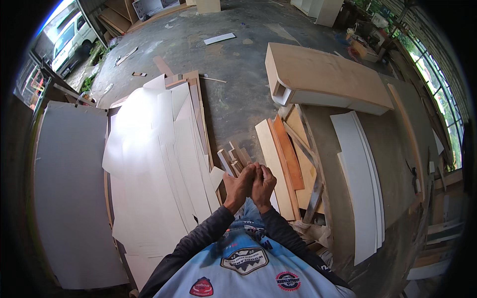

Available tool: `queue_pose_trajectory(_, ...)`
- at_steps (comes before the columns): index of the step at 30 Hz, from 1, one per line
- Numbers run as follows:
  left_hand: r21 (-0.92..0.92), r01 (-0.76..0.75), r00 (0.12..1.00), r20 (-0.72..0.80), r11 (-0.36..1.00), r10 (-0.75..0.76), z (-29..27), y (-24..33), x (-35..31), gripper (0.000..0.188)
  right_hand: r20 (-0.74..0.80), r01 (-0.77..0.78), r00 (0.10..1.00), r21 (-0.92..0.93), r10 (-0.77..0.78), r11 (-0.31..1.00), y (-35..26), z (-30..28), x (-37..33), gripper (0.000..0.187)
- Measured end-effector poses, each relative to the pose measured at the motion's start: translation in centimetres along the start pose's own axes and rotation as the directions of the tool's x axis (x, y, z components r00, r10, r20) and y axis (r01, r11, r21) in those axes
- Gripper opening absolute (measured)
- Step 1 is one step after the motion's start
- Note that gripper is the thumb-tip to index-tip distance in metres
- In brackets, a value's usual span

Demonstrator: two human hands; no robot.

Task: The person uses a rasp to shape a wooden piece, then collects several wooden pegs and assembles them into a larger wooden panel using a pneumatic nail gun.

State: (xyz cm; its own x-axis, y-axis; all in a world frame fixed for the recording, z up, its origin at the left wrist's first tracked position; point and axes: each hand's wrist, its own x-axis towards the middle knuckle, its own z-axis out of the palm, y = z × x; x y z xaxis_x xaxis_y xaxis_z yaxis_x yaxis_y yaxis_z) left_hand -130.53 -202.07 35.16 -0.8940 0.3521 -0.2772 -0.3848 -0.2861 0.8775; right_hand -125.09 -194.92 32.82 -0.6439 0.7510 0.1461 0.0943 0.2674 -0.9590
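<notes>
In front of my body, my left hand (pixel 239 186) and my right hand (pixel 263 188) meet with their fingertips together. Both hands are closed, thumbs and fingers bent inward. Whatever they pinch, if anything, is too small or too hidden to name. Just beyond the fingers stands a group of narrow wood strips (pixel 233 157), their lower ends covered by my hands. Beside my left wrist, a small pale panel piece (pixel 216 177) lies at the edge of a large pile of white sheets (pixel 149 149).
A grey panel (pixel 72 193) stands at far left. To the right, pale and orange boards (pixel 288 154) lean near a workbench (pixel 397 149) bearing long white strips (pixel 360 184). A wooden cabinet (pixel 328 74) lies across its far end. Scraps, including a white board (pixel 219 38), litter the concrete floor.
</notes>
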Motion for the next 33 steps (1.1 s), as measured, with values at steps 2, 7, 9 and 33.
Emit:
queue_pose_trajectory(2,-0.043,0.009,0.999,0.04,0.999,-0.007,0.9,0.5,3.7,0.025,-0.01,-0.003,1.0,-0.064,0.002,0.998,-0.1,1.0,3.9,0.024)
queue_pose_trajectory(7,-0.1,-0.028,0.998,0.048,0.995,0.033,2.7,2.8,14.4,0.02,-0.15,0.209,0.969,0.057,-0.198,0.976,0.3,5.5,15.2,0.028)
queue_pose_trajectory(9,-0.109,-0.054,0.991,0.117,0.993,0.067,3.0,3.5,18.9,0.024,0.155,-0.358,0.933,0.461,0.324,0.812,0.5,6.1,20.2,0.027)
queue_pose_trajectory(33,0.148,0.272,0.637,0.713,0.951,-0.293,23.9,11.8,53.5,0.024,-0.388,-0.029,0.919,0.105,0.068,0.994,-1.8,11.3,48.0,0.045)
